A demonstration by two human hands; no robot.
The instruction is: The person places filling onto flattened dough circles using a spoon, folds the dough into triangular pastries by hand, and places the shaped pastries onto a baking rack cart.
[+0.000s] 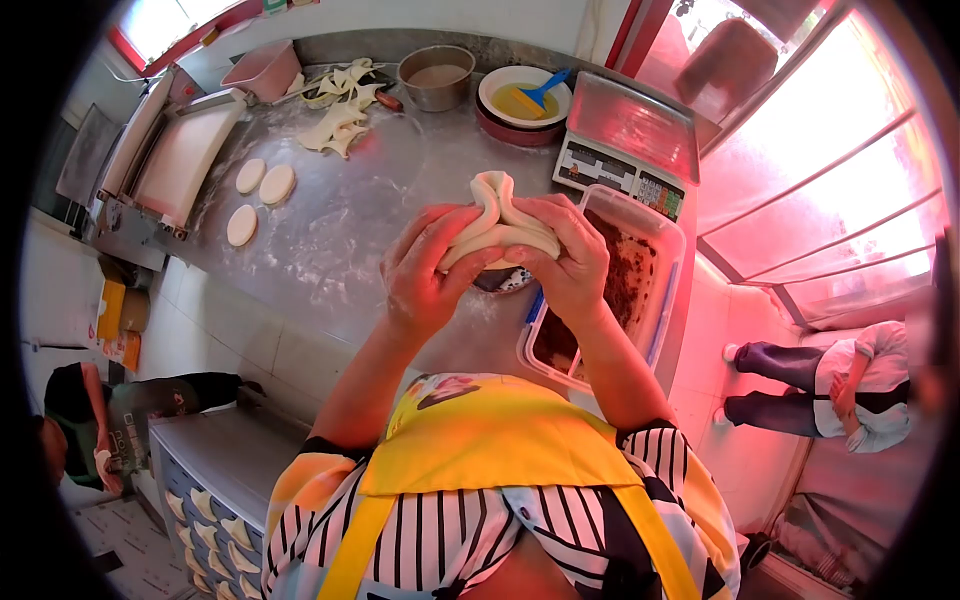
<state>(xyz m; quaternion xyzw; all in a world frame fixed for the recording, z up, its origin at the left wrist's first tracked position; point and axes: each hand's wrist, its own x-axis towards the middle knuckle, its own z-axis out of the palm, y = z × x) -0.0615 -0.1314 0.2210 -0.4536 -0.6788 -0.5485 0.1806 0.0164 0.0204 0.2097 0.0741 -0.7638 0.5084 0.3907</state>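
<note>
Between my two hands is a piece of pale dough (497, 232), folded inward from three sides so that its edges meet near the middle. My left hand (422, 268) grips its left side, with the thumb along the lower fold. My right hand (572, 248) pinches the right side the same way. Just below the dough, a small round dish (503, 280) is partly hidden by it. Close to my right hand stands a clear plastic tub (672, 262) with dark brown, crumbly filling (622, 275) in it.
Three dough rounds (277, 184) lie left on the floured metal table (335, 235), near a dough roller (185, 165). Behind are dough scraps (340, 125), a metal pot (437, 78), a bowl with a blue brush (540, 95) and a scale (635, 130). Other people (820, 385) stand on both sides.
</note>
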